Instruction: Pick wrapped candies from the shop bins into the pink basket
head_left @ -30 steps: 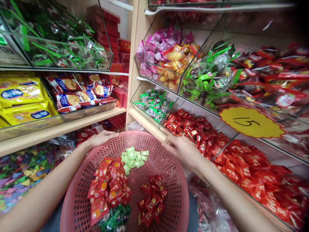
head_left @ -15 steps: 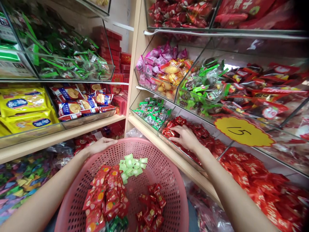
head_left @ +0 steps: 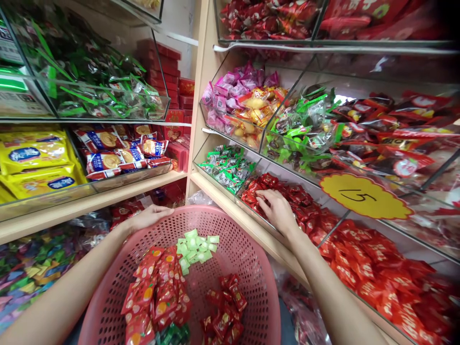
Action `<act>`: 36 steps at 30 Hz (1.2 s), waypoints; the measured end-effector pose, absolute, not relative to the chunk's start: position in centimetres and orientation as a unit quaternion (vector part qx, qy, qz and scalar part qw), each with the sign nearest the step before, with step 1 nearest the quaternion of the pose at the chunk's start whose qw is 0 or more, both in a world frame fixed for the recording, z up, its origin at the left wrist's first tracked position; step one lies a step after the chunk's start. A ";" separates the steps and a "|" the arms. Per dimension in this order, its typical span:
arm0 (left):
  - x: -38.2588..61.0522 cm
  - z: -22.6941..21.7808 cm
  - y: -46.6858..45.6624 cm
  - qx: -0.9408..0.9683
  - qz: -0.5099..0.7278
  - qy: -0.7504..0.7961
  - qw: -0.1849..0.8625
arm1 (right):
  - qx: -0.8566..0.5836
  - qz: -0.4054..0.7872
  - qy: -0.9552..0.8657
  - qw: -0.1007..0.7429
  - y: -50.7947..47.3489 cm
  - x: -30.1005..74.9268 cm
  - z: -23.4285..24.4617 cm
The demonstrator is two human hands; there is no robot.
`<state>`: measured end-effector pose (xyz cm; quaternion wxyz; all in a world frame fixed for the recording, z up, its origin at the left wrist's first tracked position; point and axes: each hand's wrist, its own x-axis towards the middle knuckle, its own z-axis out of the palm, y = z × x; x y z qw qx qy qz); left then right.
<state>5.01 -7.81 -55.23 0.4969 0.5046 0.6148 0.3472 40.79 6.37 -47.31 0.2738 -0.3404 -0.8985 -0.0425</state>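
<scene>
My left hand (head_left: 147, 216) grips the far rim of a pink perforated basket (head_left: 247, 254) held low in front of me. Inside lie light green sweets (head_left: 196, 247), red packets with orange print (head_left: 158, 287) and small dark red sweets (head_left: 226, 306). My right hand (head_left: 275, 208) rests palm down in a clear bin of small red wrapped sweets (head_left: 298, 199) on the right shelf, its fingers curled into the pile. Whether any sweet sits inside those fingers is hidden.
Clear bins line wooden shelves on both sides. Green-wrapped sweets (head_left: 226, 165) sit beside the red bin. A yellow price tag marked 15 (head_left: 362, 196) hangs on the right. Biscuit packs (head_left: 118, 153) and yellow bags (head_left: 36, 163) fill the left shelf.
My right hand left the basket's rim and reached up into the bin of red sweets, then curled its fingers into the pile. My left hand stayed on the rim.
</scene>
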 end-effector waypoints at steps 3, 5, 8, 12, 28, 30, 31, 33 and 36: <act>4.9 -55.3 -7.8 0.506 0.350 0.612 0.496 | -0.340 -0.006 -0.886 0.314 6.1 40.7 -47.1; 5.0 -55.3 -7.8 0.508 0.347 0.617 0.491 | -0.345 0.017 -0.874 0.340 5.9 40.6 -47.1; 5.1 -55.2 -7.9 0.506 0.341 0.628 0.483 | -0.365 0.047 -0.857 0.361 5.7 40.5 -47.1; 5.1 -55.2 -7.9 0.500 0.346 0.622 0.494 | -0.374 0.066 -0.844 0.379 5.6 40.4 -46.8; 4.7 -55.9 -7.5 0.498 0.341 0.643 0.471 | -0.263 0.364 -0.889 0.086 -6.3 40.2 -49.9; 4.7 -55.8 -7.5 0.496 0.343 0.645 0.469 | -0.253 0.340 -0.906 0.001 -6.9 40.6 -51.5; 4.8 -55.8 -7.5 0.496 0.343 0.648 0.466 | -0.260 0.319 -0.911 -0.026 -7.0 40.8 -52.2; 4.8 -55.8 -7.6 0.497 0.340 0.650 0.463 | -0.275 0.287 -0.914 -0.075 -7.0 41.1 -53.2; 4.8 -55.8 -7.7 0.498 0.341 0.640 0.476 | -0.281 0.272 -0.904 -0.174 -7.1 41.1 -53.9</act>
